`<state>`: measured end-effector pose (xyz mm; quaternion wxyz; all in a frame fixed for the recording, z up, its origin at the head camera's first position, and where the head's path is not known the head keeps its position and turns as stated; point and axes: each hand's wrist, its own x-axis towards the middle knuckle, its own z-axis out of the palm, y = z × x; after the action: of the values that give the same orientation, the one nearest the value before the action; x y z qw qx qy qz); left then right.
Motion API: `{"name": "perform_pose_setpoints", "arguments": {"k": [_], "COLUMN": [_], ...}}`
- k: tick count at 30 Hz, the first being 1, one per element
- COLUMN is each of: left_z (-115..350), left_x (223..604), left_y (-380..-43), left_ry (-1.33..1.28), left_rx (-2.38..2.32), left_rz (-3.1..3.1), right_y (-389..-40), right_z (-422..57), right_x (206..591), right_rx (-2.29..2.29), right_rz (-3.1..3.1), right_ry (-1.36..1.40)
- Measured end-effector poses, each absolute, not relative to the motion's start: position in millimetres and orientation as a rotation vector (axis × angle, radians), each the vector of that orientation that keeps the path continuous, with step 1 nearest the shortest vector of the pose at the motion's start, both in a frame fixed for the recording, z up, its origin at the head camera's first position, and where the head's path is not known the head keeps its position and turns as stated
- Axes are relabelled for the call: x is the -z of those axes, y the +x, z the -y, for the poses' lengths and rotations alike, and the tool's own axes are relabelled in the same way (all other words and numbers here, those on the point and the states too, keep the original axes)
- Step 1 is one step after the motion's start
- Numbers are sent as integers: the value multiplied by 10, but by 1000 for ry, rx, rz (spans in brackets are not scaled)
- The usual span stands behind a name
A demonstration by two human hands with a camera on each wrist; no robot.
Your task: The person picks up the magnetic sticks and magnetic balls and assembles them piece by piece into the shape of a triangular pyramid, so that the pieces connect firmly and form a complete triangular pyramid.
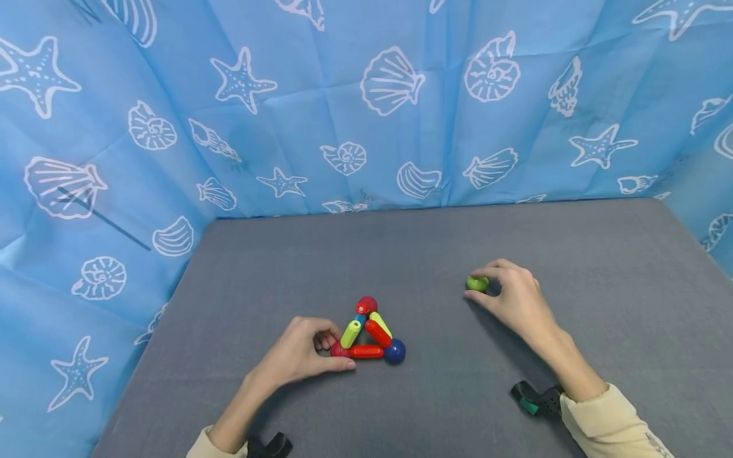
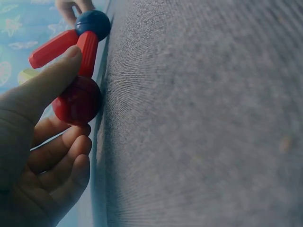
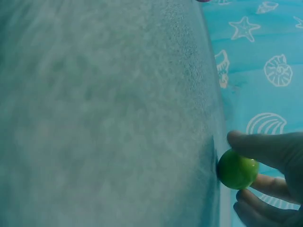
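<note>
My left hand (image 1: 300, 353) holds the near-left red ball (image 2: 78, 101) of a triangular magnetic building frame, thumb on one side and fingers on the other. A red rod (image 1: 366, 352) runs from that ball to a dark blue ball (image 1: 395, 351) on the right. Another red ball (image 1: 371, 301) forms the far corner. From the near corners, a yellow-green rod (image 1: 351, 334) and a second red rod (image 1: 378, 333) tilt upward. Off to the right, my right hand (image 1: 520, 299) pinches a green ball (image 3: 236, 170) between thumb and fingers, low at the table surface.
Grey cloth covers the table (image 1: 435, 407). Behind it and along the sides hangs a blue curtain (image 1: 321, 114) printed with shells and starfish. Black straps with wrist devices (image 1: 535, 399) sit at both wrists.
</note>
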<state>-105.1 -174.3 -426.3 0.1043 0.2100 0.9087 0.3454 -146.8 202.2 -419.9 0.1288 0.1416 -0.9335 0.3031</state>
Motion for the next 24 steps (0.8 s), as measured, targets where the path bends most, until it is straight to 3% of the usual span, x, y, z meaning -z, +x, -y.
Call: {"name": "perform_pose_setpoints", "arguments": {"k": [24], "left_z": [1480], "left_x": [4280], "left_y": [-1044], "left_ry": [615], "left_rx": [-1073], "left_rz": [-2733], "right_y": [-1437], "right_z": [-1741], "right_x": [4057], "right_rx": [-1158], "right_rz": [2727], "right_ry": [479]}}
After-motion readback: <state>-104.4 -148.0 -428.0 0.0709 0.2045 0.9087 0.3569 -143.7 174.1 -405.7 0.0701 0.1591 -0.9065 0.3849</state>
